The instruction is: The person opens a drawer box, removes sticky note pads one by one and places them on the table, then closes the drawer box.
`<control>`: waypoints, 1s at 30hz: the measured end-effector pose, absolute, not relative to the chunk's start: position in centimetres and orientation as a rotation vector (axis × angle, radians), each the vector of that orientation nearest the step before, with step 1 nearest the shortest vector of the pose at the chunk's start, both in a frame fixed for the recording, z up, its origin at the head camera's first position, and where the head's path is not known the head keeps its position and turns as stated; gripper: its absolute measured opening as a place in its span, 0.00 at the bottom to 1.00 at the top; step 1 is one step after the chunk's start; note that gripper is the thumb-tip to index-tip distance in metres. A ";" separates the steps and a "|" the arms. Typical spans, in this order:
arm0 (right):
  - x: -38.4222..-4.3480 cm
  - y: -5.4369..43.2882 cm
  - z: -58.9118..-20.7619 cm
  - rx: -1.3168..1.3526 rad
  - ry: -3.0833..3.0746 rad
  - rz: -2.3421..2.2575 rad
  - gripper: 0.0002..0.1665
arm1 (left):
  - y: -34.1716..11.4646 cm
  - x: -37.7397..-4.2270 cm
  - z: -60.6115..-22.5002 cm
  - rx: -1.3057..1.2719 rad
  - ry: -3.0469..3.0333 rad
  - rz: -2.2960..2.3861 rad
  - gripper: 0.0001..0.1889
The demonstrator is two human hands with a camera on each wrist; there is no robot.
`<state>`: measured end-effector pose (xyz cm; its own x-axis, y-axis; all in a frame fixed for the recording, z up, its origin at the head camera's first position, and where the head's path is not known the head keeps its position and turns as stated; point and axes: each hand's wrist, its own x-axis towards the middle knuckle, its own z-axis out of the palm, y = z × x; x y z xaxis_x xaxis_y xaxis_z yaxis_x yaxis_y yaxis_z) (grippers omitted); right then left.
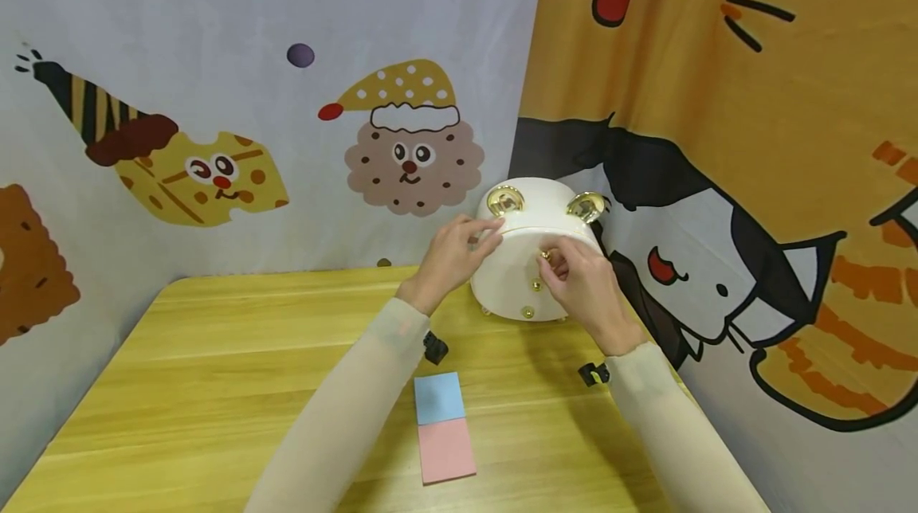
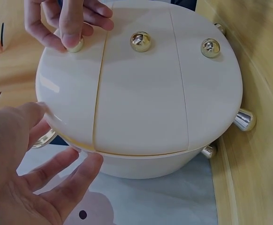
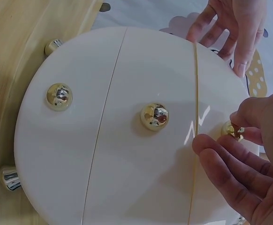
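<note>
A white, rounded drawer box with three drawers stands on the table. Each drawer front bears one gold ball knob, and the top carries two gold ears. My right hand pinches the top drawer's knob between thumb and fingers. At the upper left edge of the box, my left hand touches the rim with spread, loosely bent fingers. A thin gap runs between the top and middle drawer fronts. The middle knob and the bottom knob are untouched.
Blue and pink sticky-note pads lie end to end on the wooden table, nearer than the box. Behind the box hang a white cartoon-print cloth and an orange one. Short gold feet support the box.
</note>
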<state>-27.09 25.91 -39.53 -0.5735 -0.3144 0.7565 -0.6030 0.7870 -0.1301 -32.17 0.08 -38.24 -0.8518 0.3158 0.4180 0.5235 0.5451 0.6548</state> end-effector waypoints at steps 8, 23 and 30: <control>-27.4 25.9 -39.6 0.672 -2.219 0.519 0.10 | 0.2 -32.1 -38.1 -0.715 -2.517 -1.149 0.21; -27.2 26.0 -39.8 0.696 -2.248 0.485 0.11 | 0.4 -32.2 -38.4 -0.720 -2.486 -1.057 0.22; -26.7 26.5 -40.1 0.757 -2.242 0.475 0.19 | 0.6 -32.1 -38.2 -0.706 -2.506 -1.025 0.23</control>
<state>-26.68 26.54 -40.06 -0.5747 -0.3779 0.7259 -0.6397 0.7606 -0.1105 -32.14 0.57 -38.25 -0.8180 0.3153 0.4811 0.5621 0.6160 0.5519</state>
